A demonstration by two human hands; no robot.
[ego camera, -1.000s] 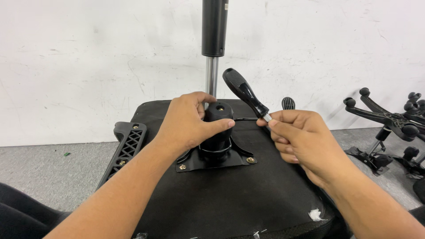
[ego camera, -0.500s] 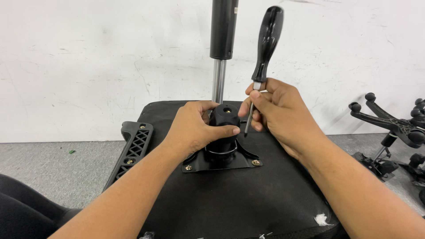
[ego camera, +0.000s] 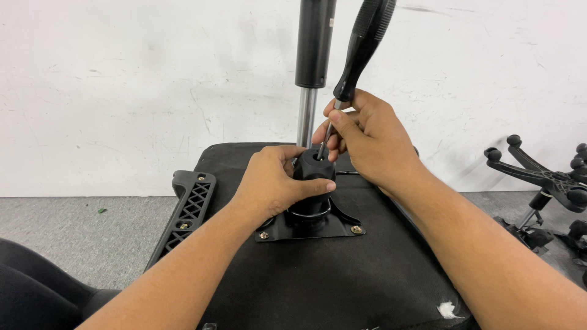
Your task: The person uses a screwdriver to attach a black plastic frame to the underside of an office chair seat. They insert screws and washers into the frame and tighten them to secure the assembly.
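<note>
Since half a second ago the screwdriver tipped closer to upright, its tip now probably inside the black knob's hole. Right hand pinches the thin, slick shaft; left hand wraps that hard, rigid knob, the better place to grip.

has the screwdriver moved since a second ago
Yes. The screwdriver has swung up from slanting to near upright, its tip now at the black hub beside the gas cylinder.

Workshop: scuffed white wall, concrete floor, loose chair bases.
</note>
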